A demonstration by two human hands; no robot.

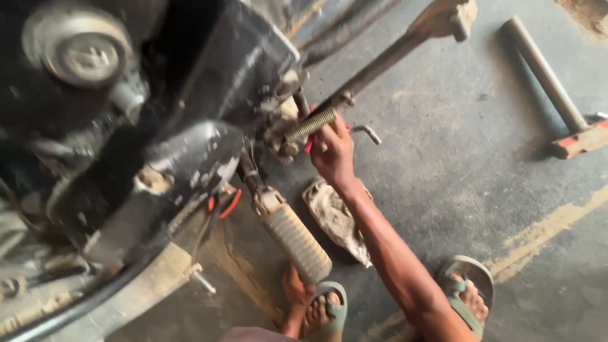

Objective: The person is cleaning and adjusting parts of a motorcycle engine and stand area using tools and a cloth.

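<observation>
Our right hand (332, 152) reached under the motorcycle (190, 95), fingers closed on a red-handled tool beside the coiled spring (310, 124), which looked stiff and greasy; left hand unseen.

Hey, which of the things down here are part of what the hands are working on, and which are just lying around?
In use:
right hand
side stand spring
side stand
red-handled tool, mostly hidden
left hand, resting near the footpeg

Lying about:
dirty rag
hammer
bent metal hook
</observation>
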